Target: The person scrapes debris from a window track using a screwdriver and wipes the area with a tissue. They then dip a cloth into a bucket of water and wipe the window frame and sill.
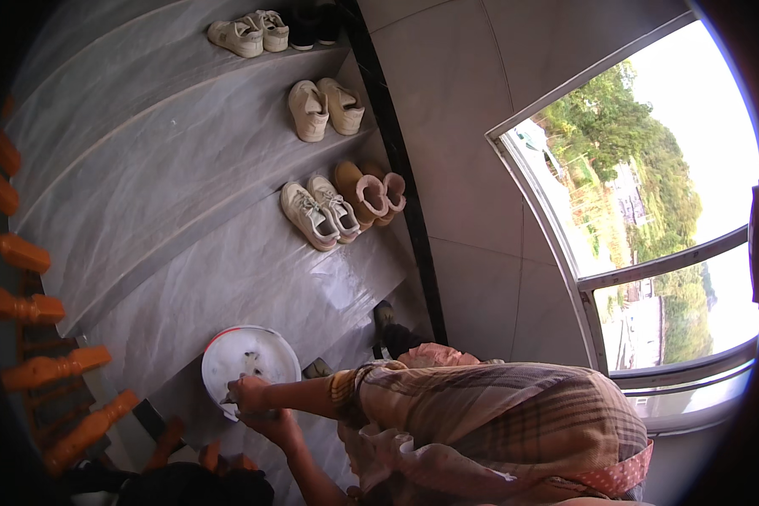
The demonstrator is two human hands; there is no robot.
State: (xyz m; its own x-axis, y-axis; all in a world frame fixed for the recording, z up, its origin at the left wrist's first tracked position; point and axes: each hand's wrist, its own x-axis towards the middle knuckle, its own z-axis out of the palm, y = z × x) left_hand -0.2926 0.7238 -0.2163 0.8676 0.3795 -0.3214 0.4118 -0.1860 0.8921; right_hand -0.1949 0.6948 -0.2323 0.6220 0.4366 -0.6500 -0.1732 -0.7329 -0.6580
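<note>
My right hand (251, 393) is closed over the near part of a white bucket (283, 341) with a red mark on its rim. My left hand (271, 422) is just beside it, at the bucket's edge. Between them both hands grip a grey thing that looks like a wet cloth (229, 400), mostly hidden by the fingers. Inside the bucket is whitish, foamy-looking liquid (231, 357) with a pale and dark patch in it. Plaid sleeves cover my upper arms, and the forearms are bare.
The bucket is on grey marble-look stairs (164, 265). White sneakers (319, 212) and tan boots (360, 193) stand on a step by the wall, with cream shoes (326, 107) and more pairs higher up. Orange wooden balusters (57, 368) line the left. A window (632, 190) is at right.
</note>
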